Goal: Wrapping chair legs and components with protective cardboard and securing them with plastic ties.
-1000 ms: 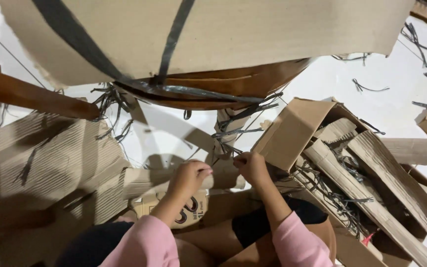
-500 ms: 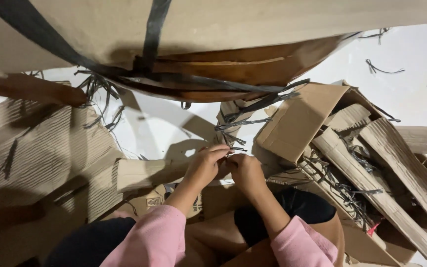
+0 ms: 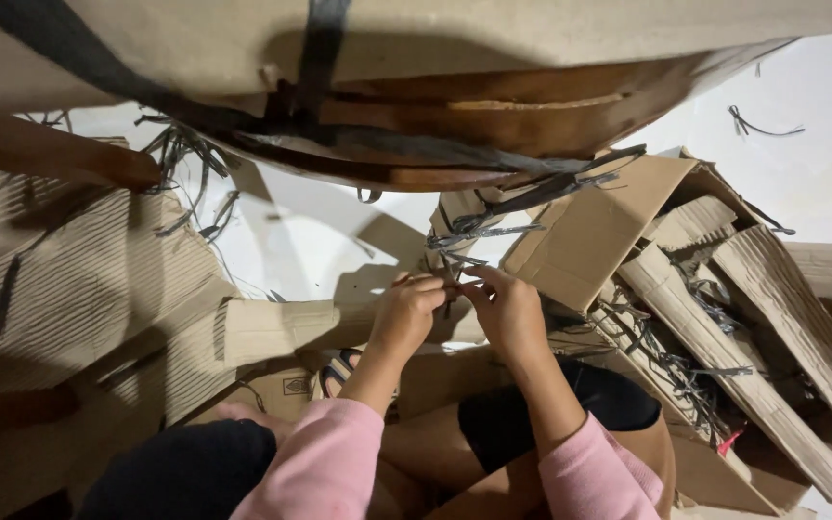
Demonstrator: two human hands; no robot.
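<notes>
My left hand (image 3: 406,310) and my right hand (image 3: 507,310) meet in front of me, fingertips pinched together on a thin grey strip (image 3: 455,262) that rises from between them. The strip runs up toward a bundle of grey strips (image 3: 493,226) that hangs under a big cardboard bale (image 3: 455,58) bound with dark straps (image 3: 318,58). Both sleeves are pink. I sit on the floor with my legs folded, a sandalled foot (image 3: 339,368) showing below my hands. A folded piece of cardboard (image 3: 281,327) lies right beside my left hand.
An open cardboard box (image 3: 628,221) with corrugated rolls and loose grey strips stands to the right. Corrugated cardboard sheets (image 3: 79,279) are piled at the left. A brown wooden bar (image 3: 50,159) juts in at upper left. The floor (image 3: 801,164) is white, with stray strips on it.
My hands have come together and risen slightly, closing on the thin strip. The view has tilted, so the bale now fills more of the top.
</notes>
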